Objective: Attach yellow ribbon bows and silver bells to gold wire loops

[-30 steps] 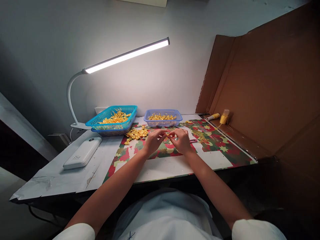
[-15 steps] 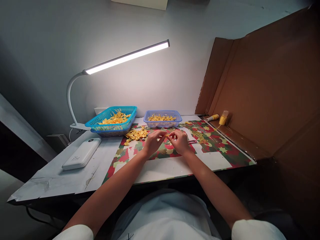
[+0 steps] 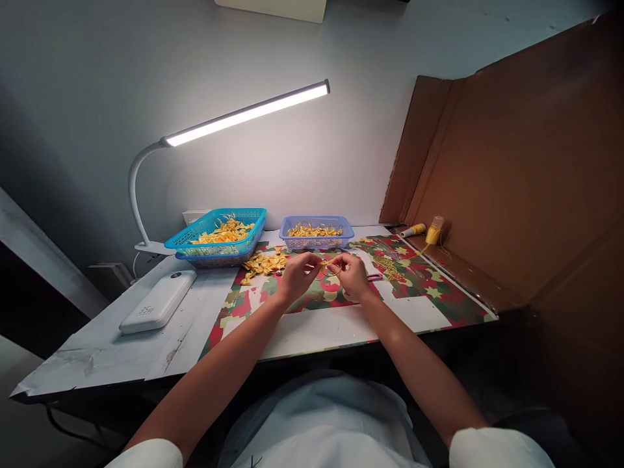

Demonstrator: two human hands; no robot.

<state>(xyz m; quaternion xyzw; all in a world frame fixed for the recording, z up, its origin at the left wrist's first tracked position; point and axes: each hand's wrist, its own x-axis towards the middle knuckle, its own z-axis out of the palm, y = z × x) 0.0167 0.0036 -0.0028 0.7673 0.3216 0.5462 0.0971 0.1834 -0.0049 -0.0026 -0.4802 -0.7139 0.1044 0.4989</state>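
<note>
My left hand (image 3: 298, 275) and my right hand (image 3: 351, 275) meet above the patterned mat (image 3: 433, 309), fingertips almost touching. Between them is a small yellow bow piece (image 3: 324, 264), pinched by my left fingers. A thin gold ring-shaped loop (image 3: 332, 273) hangs at my right fingertips, which are closed on it. A pile of yellow bows (image 3: 263, 262) lies just left of my left hand. To the right of my right hand rests a pink tool (image 3: 375, 277), partly hidden, with gold chain-like pieces (image 3: 390, 268) beyond it.
A turquoise basket (image 3: 214, 247) of yellow bows sits stacked at the back left. Behind my hands stands a purple basket (image 3: 316, 242) of gold pieces. A white power bank (image 3: 158, 302), lit lamp (image 3: 248, 114), cardboard wall (image 3: 511, 162) and small yellow bottle (image 3: 434, 231) surround the work area.
The gold loop has shifted slightly right and now shows beneath my right fingertips. Both hands stay nearly in the same place, and the whole view has moved slightly.
</note>
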